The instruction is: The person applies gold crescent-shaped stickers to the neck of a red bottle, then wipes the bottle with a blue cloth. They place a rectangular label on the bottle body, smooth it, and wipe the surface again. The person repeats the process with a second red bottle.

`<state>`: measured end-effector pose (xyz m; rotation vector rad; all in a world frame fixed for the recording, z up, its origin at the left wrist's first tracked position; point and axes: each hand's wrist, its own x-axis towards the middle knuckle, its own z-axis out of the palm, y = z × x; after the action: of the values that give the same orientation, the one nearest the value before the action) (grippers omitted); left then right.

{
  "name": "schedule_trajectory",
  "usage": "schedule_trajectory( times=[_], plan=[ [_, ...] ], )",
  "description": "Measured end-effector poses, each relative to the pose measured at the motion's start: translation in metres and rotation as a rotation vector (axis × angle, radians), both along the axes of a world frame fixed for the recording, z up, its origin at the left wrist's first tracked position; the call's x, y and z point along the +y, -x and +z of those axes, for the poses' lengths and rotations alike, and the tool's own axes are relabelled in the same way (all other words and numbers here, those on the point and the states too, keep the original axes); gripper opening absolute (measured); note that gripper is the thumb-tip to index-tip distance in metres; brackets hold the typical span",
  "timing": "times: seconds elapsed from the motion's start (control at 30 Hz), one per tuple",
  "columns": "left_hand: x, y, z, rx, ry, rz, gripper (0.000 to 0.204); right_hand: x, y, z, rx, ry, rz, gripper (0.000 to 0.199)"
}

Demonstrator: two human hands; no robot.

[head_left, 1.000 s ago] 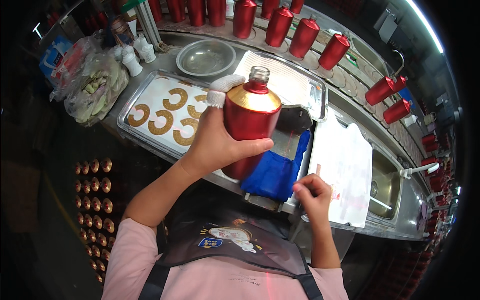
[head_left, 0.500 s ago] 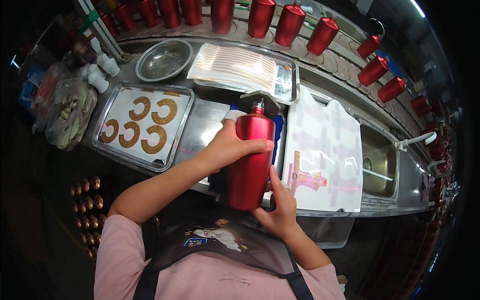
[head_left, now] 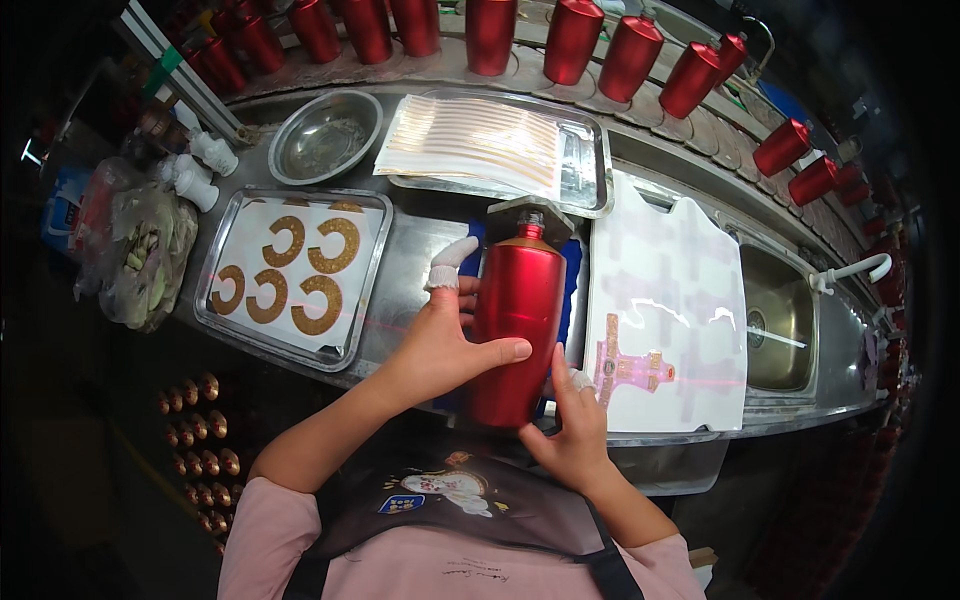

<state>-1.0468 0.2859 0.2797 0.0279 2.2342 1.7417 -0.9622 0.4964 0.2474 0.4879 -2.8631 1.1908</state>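
A glossy red bottle (head_left: pixel 518 330) with a short threaded neck is held in front of me, its base toward me. My left hand (head_left: pixel 440 340) grips it from the left, thumb across its front; the index finger, in a white finger cot, sticks up away from it. My right hand (head_left: pixel 577 425) holds the lower right side, thumb near the base. A white covering shows on one right finger. Behind the neck is a grey angular block (head_left: pixel 556 222). Blue cloth (head_left: pixel 572 275) shows beside the bottle.
At left, a tray (head_left: pixel 372 290) holds gold C-shaped decals. Striped decal sheets (head_left: pixel 470 145) lie in another tray behind. Right of the bottle are white sheets (head_left: pixel 690 300) with a pink-gold decal, then a sink (head_left: pixel 775 385). A steel bowl (head_left: pixel 370 125) and a conveyor (head_left: pixel 690 140) of red bottles stand beyond.
My left hand's covered index finger has lifted off the bottle's shoulder and now points up. Conveyor bottles have shifted along. The whole view has moved slightly.
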Motion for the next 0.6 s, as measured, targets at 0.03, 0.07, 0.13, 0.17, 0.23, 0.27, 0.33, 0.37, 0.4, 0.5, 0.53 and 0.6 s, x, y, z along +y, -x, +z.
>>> schedule_trajectory(
  times=[0.03,0.07,0.13,0.17,0.23,0.27,0.33,0.37,0.4,0.5,0.53,0.6],
  plan=[
    [-0.002,0.001,-0.003,-0.004,-0.019,-0.003,0.121,0.001,0.002,0.005,-0.046,0.01,0.014,0.1],
    [-0.006,0.003,-0.005,-0.034,-0.019,0.001,0.12,0.005,0.004,0.01,-0.092,0.001,0.043,0.101],
    [-0.019,0.011,-0.006,0.019,0.029,0.007,0.116,0.016,0.009,0.021,-0.194,0.082,0.106,0.096],
    [-0.027,0.018,-0.005,0.028,0.061,0.008,0.114,0.022,0.013,0.025,-0.242,0.147,0.077,0.093],
    [-0.052,0.051,-0.006,0.201,0.016,0.187,0.074,0.035,0.018,0.027,-0.273,0.268,0.013,0.086],
    [-0.071,0.077,-0.006,0.222,-0.039,0.249,0.057,0.038,0.02,0.025,-0.293,0.34,-0.114,0.075],
    [-0.105,0.13,-0.01,0.343,0.298,0.468,0.049,0.042,0.025,0.019,-0.304,0.473,-0.243,0.068],
    [-0.118,0.151,-0.015,0.303,0.461,0.57,0.051,0.042,0.028,0.015,-0.32,0.494,-0.298,0.066],
    [-0.124,0.168,-0.025,0.311,0.485,0.555,0.055,0.04,0.029,0.012,-0.292,0.499,-0.301,0.065],
    [-0.132,0.203,-0.044,0.225,0.616,0.547,0.065,0.034,0.034,0.01,-0.272,0.499,-0.297,0.062],
    [-0.128,0.209,-0.049,0.194,0.66,0.543,0.067,0.032,0.035,0.012,-0.29,0.501,-0.289,0.062],
    [-0.124,0.216,-0.054,0.178,0.702,0.535,0.067,0.029,0.037,0.015,-0.334,0.501,-0.294,0.06]
  ],
)
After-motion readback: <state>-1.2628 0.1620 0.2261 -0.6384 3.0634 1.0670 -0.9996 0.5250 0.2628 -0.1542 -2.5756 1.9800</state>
